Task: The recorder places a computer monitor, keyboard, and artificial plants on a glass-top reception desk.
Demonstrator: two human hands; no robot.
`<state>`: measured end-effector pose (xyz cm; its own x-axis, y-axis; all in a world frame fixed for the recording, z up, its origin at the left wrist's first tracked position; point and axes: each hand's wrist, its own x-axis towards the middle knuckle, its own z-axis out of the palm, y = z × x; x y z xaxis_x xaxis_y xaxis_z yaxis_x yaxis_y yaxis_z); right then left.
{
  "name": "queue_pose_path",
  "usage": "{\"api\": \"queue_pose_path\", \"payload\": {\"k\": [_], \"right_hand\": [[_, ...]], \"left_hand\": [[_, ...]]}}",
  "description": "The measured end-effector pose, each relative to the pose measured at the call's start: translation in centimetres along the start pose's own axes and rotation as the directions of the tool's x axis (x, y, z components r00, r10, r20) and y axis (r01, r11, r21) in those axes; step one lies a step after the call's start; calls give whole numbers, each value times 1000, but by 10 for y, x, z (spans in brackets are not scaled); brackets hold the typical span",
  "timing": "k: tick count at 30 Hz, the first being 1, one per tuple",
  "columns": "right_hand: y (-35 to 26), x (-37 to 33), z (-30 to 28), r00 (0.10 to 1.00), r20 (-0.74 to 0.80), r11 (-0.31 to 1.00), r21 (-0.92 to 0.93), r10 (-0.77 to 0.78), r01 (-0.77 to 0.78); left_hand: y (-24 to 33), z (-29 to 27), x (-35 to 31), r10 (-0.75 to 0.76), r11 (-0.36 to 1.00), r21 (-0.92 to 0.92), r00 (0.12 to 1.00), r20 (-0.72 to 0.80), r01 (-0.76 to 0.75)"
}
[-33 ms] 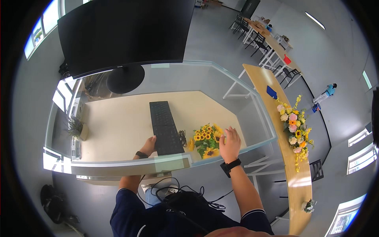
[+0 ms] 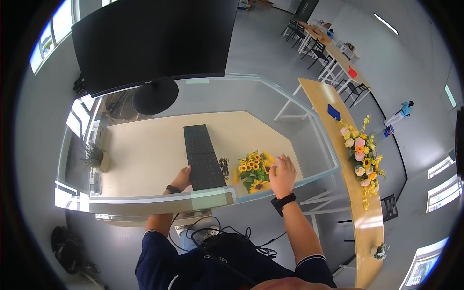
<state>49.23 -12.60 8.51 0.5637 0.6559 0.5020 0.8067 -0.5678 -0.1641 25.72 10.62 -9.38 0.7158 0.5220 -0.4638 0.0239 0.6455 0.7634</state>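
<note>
A long black keyboard (image 2: pixel 200 154) lies lengthwise on the pale wooden shelf (image 2: pixel 145 150) below a glass tabletop. My left hand (image 2: pixel 181 178) is at its left edge near the front, below the glass. The thumb shows along that edge and the other fingers are hidden, seemingly curled under it. Right of the keyboard is its bundled black cable (image 2: pixel 224 167). A bunch of yellow sunflowers (image 2: pixel 253 170) stands further right. Beside it my right hand (image 2: pixel 283 176) is raised with fingers stretched and thumb apart, nothing in it. Its wrist crosses over the glass edge (image 2: pixel 307 181).
A large black monitor (image 2: pixel 154 43) stands on the glass at the back left. A potted plant (image 2: pixel 99 158) is by the left side. To the right, a long wooden table (image 2: pixel 319 99) bears a flower arrangement (image 2: pixel 361 152). Black cables (image 2: pixel 217 234) hang before my body.
</note>
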Motion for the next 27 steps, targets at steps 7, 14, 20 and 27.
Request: {"api": "queue_pose_path", "payload": {"k": [7,14,20,27], "right_hand": [[0,-2,3,1000,6,1000,4,-2,2],[1,-1,2,999,-10,998,43,36,-35],[5,-2,2,991,99,996,12,90,-92],[-3,-2,-2,966,256,999,-51,23,-11]], "left_hand": [[-31,-66,-11,299,911,348,935,-192,-220],[-14,-97,-124,368,691,723,849,-378,22],[-22,-121,-187,435,826,525,823,-366,-203],[-39,-139,-319,244,933,357,806,-539,-43]]}}
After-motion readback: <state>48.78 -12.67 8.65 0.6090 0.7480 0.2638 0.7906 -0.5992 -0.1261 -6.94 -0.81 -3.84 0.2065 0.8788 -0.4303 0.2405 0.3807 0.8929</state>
